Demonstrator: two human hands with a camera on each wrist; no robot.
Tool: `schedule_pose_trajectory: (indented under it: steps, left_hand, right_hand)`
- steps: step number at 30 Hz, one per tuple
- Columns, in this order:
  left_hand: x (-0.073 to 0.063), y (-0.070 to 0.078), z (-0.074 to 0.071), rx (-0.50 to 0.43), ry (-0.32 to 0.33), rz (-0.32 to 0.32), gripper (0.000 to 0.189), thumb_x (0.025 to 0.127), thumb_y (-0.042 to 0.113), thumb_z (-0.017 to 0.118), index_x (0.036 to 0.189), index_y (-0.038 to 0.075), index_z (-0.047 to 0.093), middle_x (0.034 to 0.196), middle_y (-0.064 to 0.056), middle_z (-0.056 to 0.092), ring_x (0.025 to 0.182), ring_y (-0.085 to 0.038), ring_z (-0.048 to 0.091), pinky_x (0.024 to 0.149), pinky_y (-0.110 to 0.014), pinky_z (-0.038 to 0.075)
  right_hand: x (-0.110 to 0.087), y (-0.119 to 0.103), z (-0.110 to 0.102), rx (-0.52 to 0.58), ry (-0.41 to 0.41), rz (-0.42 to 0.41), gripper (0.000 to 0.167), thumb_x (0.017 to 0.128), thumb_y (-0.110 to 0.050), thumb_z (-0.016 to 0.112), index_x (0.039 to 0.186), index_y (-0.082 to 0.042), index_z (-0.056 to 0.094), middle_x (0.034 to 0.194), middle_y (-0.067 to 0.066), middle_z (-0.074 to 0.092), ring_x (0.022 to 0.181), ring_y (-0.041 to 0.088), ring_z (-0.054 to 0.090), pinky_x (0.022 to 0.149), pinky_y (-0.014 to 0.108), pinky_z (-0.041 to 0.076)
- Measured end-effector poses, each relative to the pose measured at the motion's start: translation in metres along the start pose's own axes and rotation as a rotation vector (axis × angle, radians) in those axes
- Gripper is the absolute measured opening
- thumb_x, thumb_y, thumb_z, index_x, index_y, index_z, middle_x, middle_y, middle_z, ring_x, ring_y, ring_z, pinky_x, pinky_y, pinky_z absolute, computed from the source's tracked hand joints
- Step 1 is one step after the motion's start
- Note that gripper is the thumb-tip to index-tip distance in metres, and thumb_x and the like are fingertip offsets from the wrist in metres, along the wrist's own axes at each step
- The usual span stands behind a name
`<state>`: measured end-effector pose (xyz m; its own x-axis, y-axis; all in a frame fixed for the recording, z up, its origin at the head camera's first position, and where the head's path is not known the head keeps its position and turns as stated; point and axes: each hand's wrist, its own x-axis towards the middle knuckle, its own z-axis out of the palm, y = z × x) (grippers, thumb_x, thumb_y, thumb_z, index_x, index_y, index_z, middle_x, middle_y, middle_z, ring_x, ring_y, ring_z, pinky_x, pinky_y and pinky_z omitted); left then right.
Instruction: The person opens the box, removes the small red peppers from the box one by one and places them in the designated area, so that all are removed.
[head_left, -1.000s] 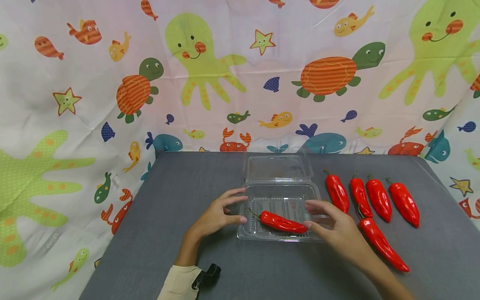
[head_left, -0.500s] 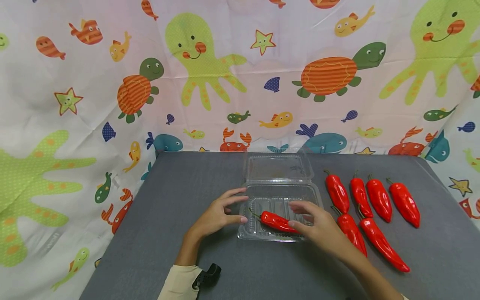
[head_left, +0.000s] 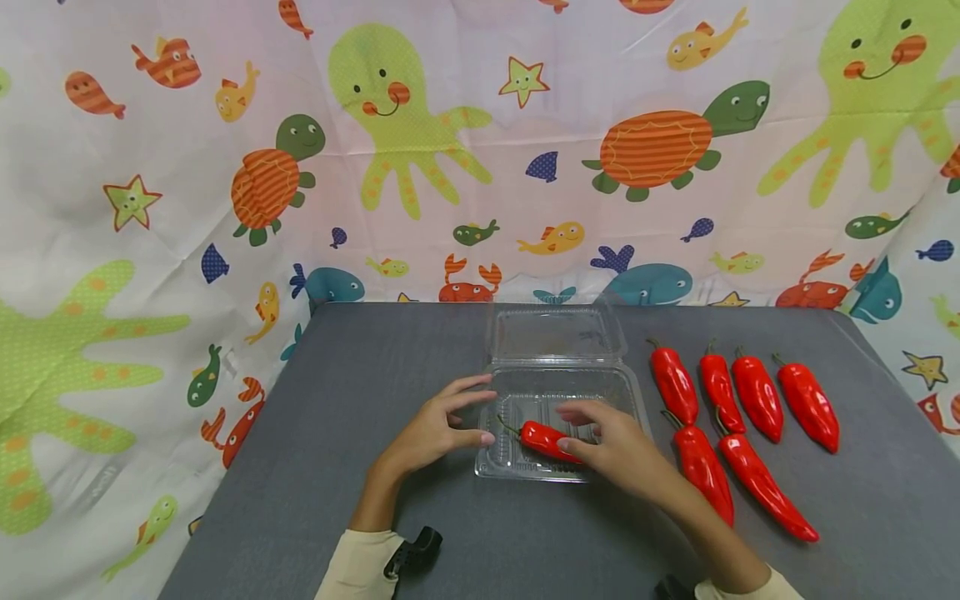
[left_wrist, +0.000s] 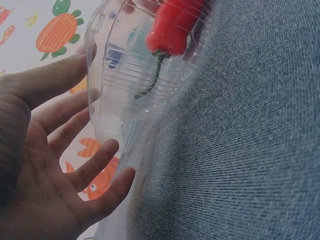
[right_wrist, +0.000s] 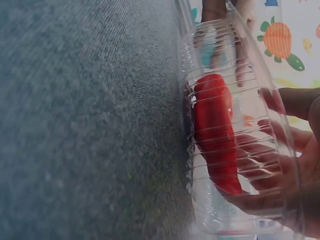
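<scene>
A hinged clear plastic container (head_left: 555, 379) lies with its lid raised at the back. Inside its base is one red pepper (head_left: 543, 438), green stem toward the left. My right hand (head_left: 617, 443) reaches over the container's right side, fingers loosely bent above the pepper's tip. The right wrist view shows its fingers through the clear wall, close to the pepper (right_wrist: 216, 130); a firm hold is not evident. My left hand (head_left: 430, 429) is spread at the container's left edge, thumb and fingertips by the rim. In the left wrist view its palm (left_wrist: 47, 170) holds nothing.
Several red peppers lie on the grey table to the right, among them a nearer pepper (head_left: 703, 471) and a far-right pepper (head_left: 808, 408). A patterned cloth (head_left: 442, 250) with sea animals hangs behind the table (head_left: 322, 500) and along its sides.
My right hand has moved left from the container's right edge, over the pepper's tip, uncovering a pepper on the table. The left hand, container and pepper inside have stayed put.
</scene>
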<state>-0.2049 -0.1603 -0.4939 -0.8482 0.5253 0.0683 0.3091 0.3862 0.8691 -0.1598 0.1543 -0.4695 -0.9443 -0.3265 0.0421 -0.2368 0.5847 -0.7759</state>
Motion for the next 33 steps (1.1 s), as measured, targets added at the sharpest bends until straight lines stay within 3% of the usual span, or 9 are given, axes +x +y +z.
schedule_pose_trajectory:
  steps: [7, 18, 33]
  left_hand:
    - [0.000, 0.001, 0.000, 0.011, 0.002, -0.002, 0.066, 0.093, 0.031, 0.083, 0.152, 0.014, 0.060, 0.168, 0.006, 0.039, 0.153, -0.027, 0.038, 0.110, -0.059, 0.047]
    - [0.000, 0.000, 0.000, -0.002, 0.003, -0.010, 0.065, 0.093, 0.030, 0.083, 0.152, 0.013, 0.060, 0.168, 0.007, 0.039, 0.153, -0.025, 0.038, 0.110, -0.059, 0.046]
    - [0.000, 0.003, 0.000, -0.008, 0.004, 0.004, 0.064, 0.094, 0.029, 0.082, 0.152, 0.012, 0.060, 0.168, 0.003, 0.040, 0.152, -0.028, 0.039, 0.109, -0.061, 0.046]
  right_hand:
    - [0.008, 0.000, 0.004, 0.004, -0.039, 0.019, 0.048, 0.093, -0.019, 0.082, 0.138, -0.007, 0.068, 0.131, 0.014, 0.073, 0.118, 0.035, 0.069, 0.099, 0.057, 0.056]
    - [0.012, 0.006, 0.008, -0.035, -0.074, -0.021, 0.045, 0.091, -0.011, 0.082, 0.134, -0.003, 0.069, 0.122, 0.015, 0.076, 0.111, 0.031, 0.072, 0.098, 0.057, 0.056]
    - [0.013, 0.003, 0.008, -0.057, -0.098, 0.039, 0.050, 0.086, -0.004, 0.085, 0.134, -0.003, 0.070, 0.121, 0.013, 0.077, 0.110, 0.029, 0.073, 0.098, 0.056, 0.055]
